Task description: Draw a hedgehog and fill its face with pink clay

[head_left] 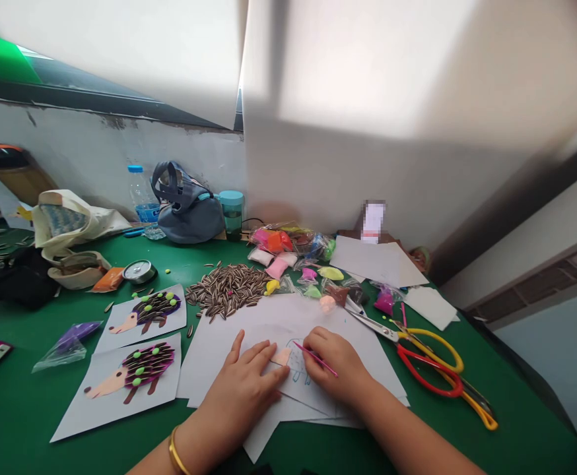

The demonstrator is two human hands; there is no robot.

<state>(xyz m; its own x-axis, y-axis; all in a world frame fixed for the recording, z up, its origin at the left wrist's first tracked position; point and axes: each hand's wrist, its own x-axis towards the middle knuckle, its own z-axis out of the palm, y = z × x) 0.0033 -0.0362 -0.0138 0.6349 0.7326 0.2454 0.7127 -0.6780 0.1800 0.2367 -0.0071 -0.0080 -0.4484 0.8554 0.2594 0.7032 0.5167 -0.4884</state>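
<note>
My left hand [249, 376] lies flat with fingers spread, holding down a white sheet of paper [313, 402]. My right hand [335, 363] pinches a thin pink clay tool [325, 365], its tip resting at the drawing. On the sheet is a blue outlined hedgehog drawing [296, 359] with short marks inside. A flat peach clay piece [282, 357] covers its snout, beside my left fingertips. Two hedgehog pictures, an upper one [144, 312] and a lower one [133, 374], lie to the left, made of clay, seeds and green dots.
Behind the paper is a pile of sunflower seeds [229, 290]. Bagged coloured clay [278, 241] and a peach clay lump [327, 303] lie near it. Scissors [430, 359] with red and yellow handles are at right. A blue-grey bag [189, 214] and a teal-lidded cup [232, 214] stand by the wall.
</note>
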